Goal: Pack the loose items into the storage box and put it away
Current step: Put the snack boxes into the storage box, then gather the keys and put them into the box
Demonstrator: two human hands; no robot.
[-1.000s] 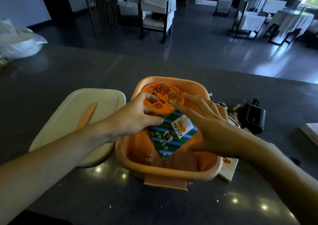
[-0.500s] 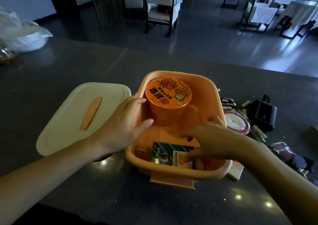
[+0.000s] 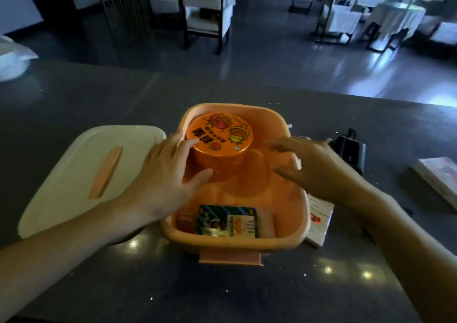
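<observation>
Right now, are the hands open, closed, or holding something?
Left hand: open, resting against the orange tub.
Right hand: open, holding nothing.

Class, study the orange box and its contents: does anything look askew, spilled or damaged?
Nothing stands out. The cup stands upright at the far end of the storage box, the striped packet at its near end; nothing is spilled.
</observation>
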